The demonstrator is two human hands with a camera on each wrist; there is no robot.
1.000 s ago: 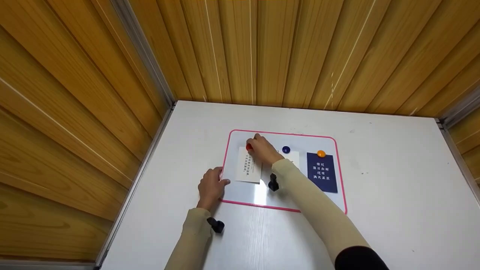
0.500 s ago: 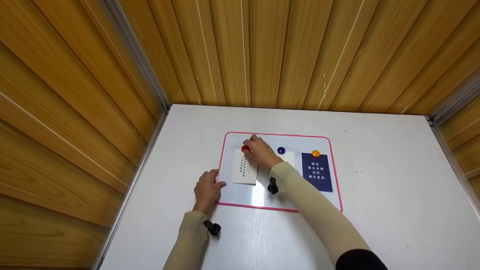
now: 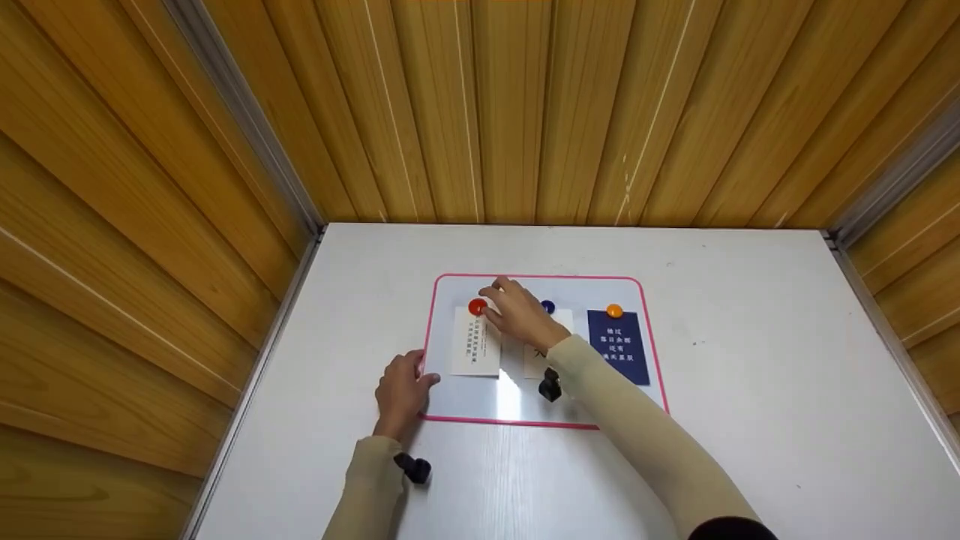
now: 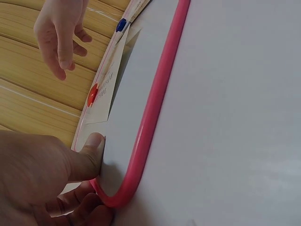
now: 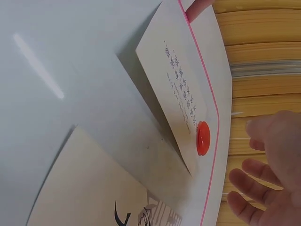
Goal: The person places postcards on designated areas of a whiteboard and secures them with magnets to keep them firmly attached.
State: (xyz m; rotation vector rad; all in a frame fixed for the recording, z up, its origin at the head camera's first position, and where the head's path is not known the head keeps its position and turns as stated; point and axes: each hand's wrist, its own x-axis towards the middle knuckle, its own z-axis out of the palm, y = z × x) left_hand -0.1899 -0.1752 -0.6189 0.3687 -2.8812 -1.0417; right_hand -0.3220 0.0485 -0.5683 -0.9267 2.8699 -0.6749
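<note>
A whiteboard [image 3: 465,399] with a pink rim lies on the table. My left hand [image 3: 401,390] grips its left edge, thumb over the rim and fingers curled around the outside, as the left wrist view shows. At the board's upper left, a round red magnet [image 3: 478,306] sits on the top of a white printed card [image 3: 475,349]. My right hand [image 3: 523,313] is just right of this magnet, fingers parted and holding nothing. In the right wrist view a gap shows between the fingertips and the red magnet [image 5: 203,138]. The card's lower end lifts off the board.
A dark blue magnet [image 3: 548,307] tops a middle card [image 3: 535,365], partly hidden by my right hand and arm. An orange magnet [image 3: 614,310] tops a navy card [image 3: 619,352] at the right. Wood-look panels [image 3: 510,112] stand behind the white table [image 3: 750,337].
My right hand has let go of the red magnet, and its fingers have spread and drawn away from it. The left hand keeps its grip on the board. The head view has shifted slightly.
</note>
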